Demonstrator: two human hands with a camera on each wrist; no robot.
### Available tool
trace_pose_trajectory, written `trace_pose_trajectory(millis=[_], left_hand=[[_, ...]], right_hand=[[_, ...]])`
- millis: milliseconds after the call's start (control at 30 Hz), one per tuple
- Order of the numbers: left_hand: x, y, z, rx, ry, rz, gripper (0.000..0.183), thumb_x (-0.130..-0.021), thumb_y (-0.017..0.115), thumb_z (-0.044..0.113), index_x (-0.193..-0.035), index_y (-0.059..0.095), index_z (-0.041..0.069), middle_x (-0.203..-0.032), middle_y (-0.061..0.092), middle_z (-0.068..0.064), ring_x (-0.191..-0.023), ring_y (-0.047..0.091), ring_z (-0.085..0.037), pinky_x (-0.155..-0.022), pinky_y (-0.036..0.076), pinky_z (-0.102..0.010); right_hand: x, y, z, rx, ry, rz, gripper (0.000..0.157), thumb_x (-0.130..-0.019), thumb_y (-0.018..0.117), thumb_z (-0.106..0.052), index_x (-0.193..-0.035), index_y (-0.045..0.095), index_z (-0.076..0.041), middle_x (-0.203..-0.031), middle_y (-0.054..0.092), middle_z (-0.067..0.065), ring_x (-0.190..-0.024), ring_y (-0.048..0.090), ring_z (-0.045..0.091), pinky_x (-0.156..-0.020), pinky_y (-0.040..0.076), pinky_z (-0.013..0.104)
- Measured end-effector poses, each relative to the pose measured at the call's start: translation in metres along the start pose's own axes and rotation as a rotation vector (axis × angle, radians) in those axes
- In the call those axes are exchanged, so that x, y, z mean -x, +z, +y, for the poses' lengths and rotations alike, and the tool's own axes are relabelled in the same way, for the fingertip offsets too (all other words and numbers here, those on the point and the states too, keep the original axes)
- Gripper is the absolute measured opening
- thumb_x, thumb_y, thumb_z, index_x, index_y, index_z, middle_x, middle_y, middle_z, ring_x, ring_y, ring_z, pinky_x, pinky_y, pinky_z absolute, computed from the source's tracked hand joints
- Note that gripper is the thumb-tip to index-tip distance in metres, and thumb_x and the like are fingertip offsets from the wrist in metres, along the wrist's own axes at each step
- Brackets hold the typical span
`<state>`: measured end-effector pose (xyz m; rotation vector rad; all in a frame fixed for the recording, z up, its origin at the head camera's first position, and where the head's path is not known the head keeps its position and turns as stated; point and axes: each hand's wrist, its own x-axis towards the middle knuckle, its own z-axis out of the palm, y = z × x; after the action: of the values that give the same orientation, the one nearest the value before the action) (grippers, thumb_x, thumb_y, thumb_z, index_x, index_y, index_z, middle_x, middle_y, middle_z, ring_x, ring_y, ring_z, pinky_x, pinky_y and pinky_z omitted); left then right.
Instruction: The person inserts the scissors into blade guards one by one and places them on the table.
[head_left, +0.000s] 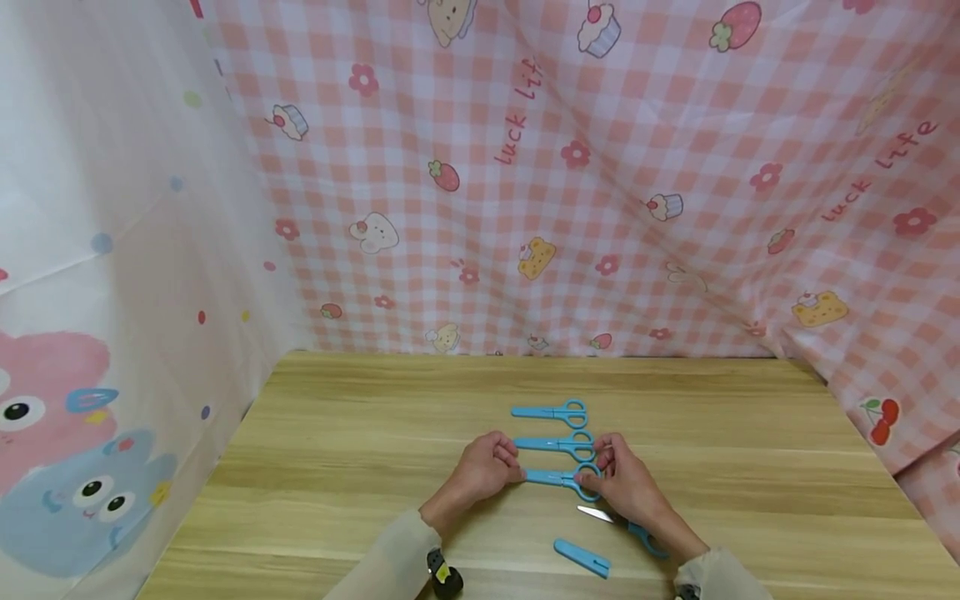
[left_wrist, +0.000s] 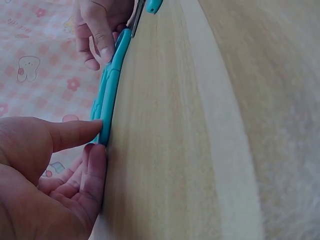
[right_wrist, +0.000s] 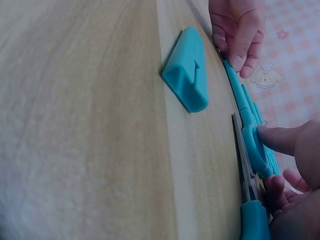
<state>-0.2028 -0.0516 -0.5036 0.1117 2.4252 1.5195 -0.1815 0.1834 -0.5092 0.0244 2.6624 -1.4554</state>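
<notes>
Three blue scissors with covered blades lie in a row: a far pair [head_left: 551,412], a middle pair [head_left: 551,444] and a near pair [head_left: 546,477]. My left hand [head_left: 486,468] is at their left ends, its thumb touching the near pair's blade cover [left_wrist: 105,120] and its fingers by the middle pair's tip. At the handle end, my right hand [head_left: 626,482] rests its thumb on the near pair's handle [right_wrist: 256,150], with its fingers beside the middle pair's handle. Bare-bladed scissors [head_left: 595,513] lie partly hidden under the right hand and wrist.
A loose blue blade cover [head_left: 582,557] lies on the wooden table [head_left: 337,467], nearer the person than the row. A pink checked cloth [head_left: 480,217] hangs behind the table. Another printed cloth [head_left: 150,275] hangs along the left side.
</notes>
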Motion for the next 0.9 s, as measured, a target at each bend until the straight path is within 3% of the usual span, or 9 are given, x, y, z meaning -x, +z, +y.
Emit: trace_pose_trajectory(millis=[200,533,900], left_hand=[[0.002,-0.001,0.001,0.010,0.025,0.004,0.025,-0.079,0.080,0.002,-0.095,0.061,0.002,-0.077,0.061,-0.002,-0.067,0.054,-0.016,-0.061,0.043,-0.027],[0.005,-0.002,0.001,0.060,-0.016,0.024,0.026,-0.081,0.079,0.006,-0.100,0.061,0.003,-0.081,0.061,-0.004,-0.070,0.056,-0.017,-0.063,0.045,-0.028],[0.008,-0.002,-0.001,0.168,-0.033,0.076,0.023,-0.086,0.074,0.002,-0.102,0.058,0.001,-0.082,0.061,-0.006,-0.068,0.060,-0.016,-0.065,0.055,-0.030]], right_hand=[[-0.002,0.001,0.002,-0.019,-0.007,0.015,0.044,-0.082,0.079,-0.006,-0.113,0.048,-0.005,-0.090,0.050,0.006,-0.072,0.043,0.014,-0.060,0.035,0.022],[0.000,-0.007,0.004,-0.080,-0.006,-0.001,0.048,-0.083,0.080,-0.013,-0.115,0.046,-0.002,-0.090,0.051,0.007,-0.076,0.048,0.015,-0.064,0.041,0.022],[0.005,-0.025,0.005,-0.077,0.018,-0.078,0.046,-0.089,0.075,-0.017,-0.118,0.043,-0.002,-0.090,0.051,0.007,-0.074,0.049,0.017,-0.059,0.042,0.024]])
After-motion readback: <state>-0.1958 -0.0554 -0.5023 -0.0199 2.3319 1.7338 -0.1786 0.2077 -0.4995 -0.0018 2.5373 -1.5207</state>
